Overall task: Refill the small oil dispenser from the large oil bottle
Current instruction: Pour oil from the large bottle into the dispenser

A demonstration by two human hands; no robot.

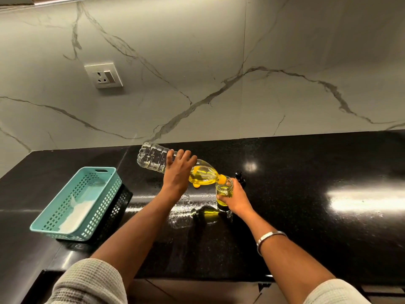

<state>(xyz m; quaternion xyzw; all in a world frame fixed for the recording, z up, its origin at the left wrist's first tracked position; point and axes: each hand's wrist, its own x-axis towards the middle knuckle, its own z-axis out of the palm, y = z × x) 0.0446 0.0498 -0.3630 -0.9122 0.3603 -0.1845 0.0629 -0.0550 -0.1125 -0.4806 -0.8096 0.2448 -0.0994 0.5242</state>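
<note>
Oil pouring from big bottle into small jar on the black counter.

A teal basket (74,202) sits left; the left hand (177,172) grips the tilted bottle (175,164), its mouth at the jar (224,191), which the right hand (235,199) grips; perhaps a dark cap (239,175) stands behind.

No legible text, brand, number or sign anywhere in view; large oil bottle (157,159) shows bare clear plastic without a readable label, small oil dispenser (224,191) likewise unmarked; wall socket (103,75) carries no readable marking
</note>
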